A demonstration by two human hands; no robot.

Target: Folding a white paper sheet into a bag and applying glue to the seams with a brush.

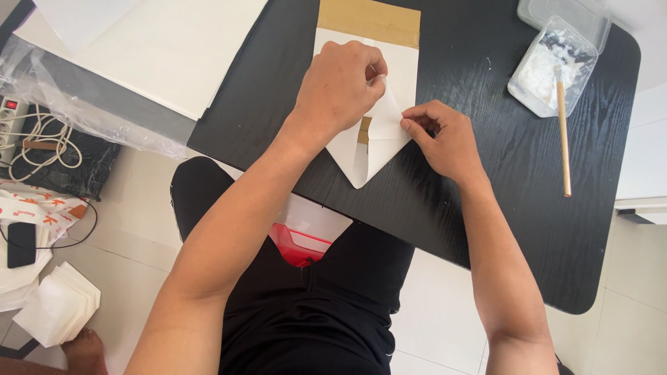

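A white sheet of paper (399,66) with a brown strip at its far end lies on the black table (500,173), its near end folded into a point. My left hand (340,87) rests on the sheet and pinches the upper edge of the right flap. My right hand (441,135) presses its fingertips on the right edge of the same flap (386,132). A small brown patch shows in the gap between the two folded flaps.
A clear plastic tub (549,66) with white paste and a wooden stick (563,139) stands at the table's far right, an empty tub behind it. A red-and-white container (302,239) sits on my lap. White sheets, a plastic bag, cables, a phone and folded papers lie to the left.
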